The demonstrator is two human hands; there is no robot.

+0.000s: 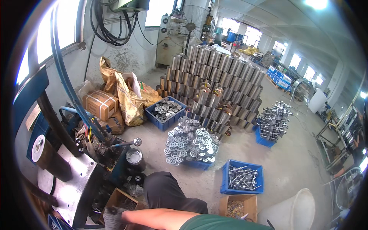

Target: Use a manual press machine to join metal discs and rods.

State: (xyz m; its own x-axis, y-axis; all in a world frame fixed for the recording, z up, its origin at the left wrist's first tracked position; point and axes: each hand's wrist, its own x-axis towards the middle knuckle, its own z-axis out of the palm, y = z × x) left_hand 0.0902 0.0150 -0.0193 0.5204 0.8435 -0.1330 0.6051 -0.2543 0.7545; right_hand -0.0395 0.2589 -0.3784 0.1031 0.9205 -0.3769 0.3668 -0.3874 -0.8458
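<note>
At the lower left, my right hand (pixel 112 219) in a grey glove reaches across to an open cardboard box (pixel 116 199). The bare forearm and green sleeve come in along the lower edge. The glove is against the near side of the box, which has dark small parts inside. Its fingers are partly hidden, so I cannot make out whether they grip anything. My left hand is out of the picture. Beside the box is the machine's metal plate (pixel 78 184), with a thick dark cylinder (pixel 57 165) above it. My dark-clothed knee (pixel 165 191) is right of the box.
Blue crates hold slotted metal discs (pixel 191 143), shafts (pixel 243 178) and stacked rotors (pixel 274 120). Shiny metal cylinders (pixel 218 76) are piled behind. A lever with a ball knob (pixel 137 142) juts from the machine. A white bin (pixel 293 209) stands lower right; a co-worker's arm (pixel 339 173) shows at far right.
</note>
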